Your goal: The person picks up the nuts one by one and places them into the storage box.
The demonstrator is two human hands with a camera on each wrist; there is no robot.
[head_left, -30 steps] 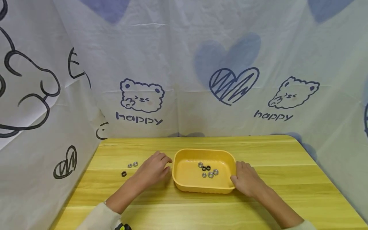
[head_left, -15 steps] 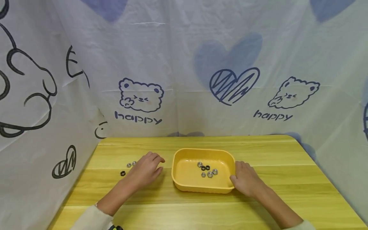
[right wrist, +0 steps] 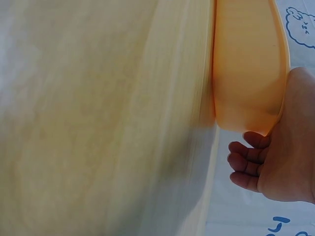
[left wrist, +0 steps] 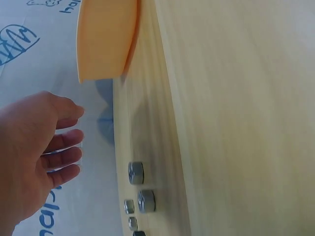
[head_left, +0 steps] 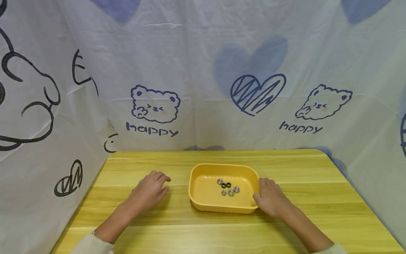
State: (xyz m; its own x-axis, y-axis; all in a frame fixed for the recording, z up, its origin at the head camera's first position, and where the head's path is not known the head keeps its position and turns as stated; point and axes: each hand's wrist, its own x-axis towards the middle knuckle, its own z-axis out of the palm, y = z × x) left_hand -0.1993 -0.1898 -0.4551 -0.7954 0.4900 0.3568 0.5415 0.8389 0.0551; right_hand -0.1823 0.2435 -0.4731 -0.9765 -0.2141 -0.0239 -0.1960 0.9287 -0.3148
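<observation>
My right hand (head_left: 272, 197) grips the right end of a yellow plastic tray (head_left: 222, 208), thumb over the rim. In the right wrist view its fingers (right wrist: 246, 163) curl behind the tray's end wall (right wrist: 251, 64). Inside the tray lie several hex nuts, silver ones like this nut (head_left: 231, 192) and two black ones, one being this black nut (head_left: 228, 185). My left hand (head_left: 147, 190) hovers left of the tray, fingers loosely bent around nothing. It hides most of the loose nuts in the head view. The left wrist view shows several of them, including a large silver nut (left wrist: 146, 201).
A wood-grain table (head_left: 203, 233) carries everything. White cloth printed with hearts and bears (head_left: 155, 104) hangs along its back and sides. The tray's raised wall stands between the two hands.
My left hand has moved left, away from the tray's left end, and now covers most of the loose nuts in the head view. My right hand keeps its grip on the tray.
</observation>
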